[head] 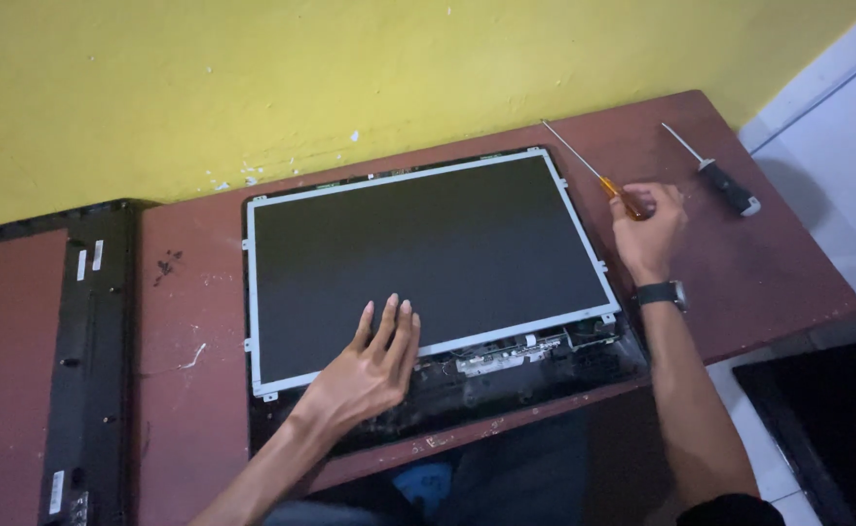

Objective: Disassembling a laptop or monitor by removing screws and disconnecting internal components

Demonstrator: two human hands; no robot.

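A bare display panel [428, 248] with a pale metal frame is laid flat, screen up, in its black back shell [535, 375] on a reddish-brown table [788, 282]. It fills the middle of the view, and its far edge runs close along the yellow wall [253, 78] at twelve o'clock. Flat support like this is what keeps the thin glass from flexing.

The left hand [365, 375] is spread open, palm down, with the fingers pressed on the lower part of the dark screen at about six o'clock of the panel. The panel seems to be steadied by this so that it cannot slide in the shell. Along the near edge, at five o'clock, exposed circuit boards and cables [506, 358] are seen where no bezel covers them.

The right hand [647, 229] is closed around the orange handle of a long, thin screwdriver [594, 173] at three o'clock of the panel, just off its right edge. The shaft is pointed away toward one o'clock, lying low over the table. A wristwatch [664, 292] is worn on that wrist.

A second screwdriver with a black handle [725, 180] is left lying well apart at two o'clock, within reach. A long black cover piece [92, 360] is set aside at nine o'clock, apart from the panel.
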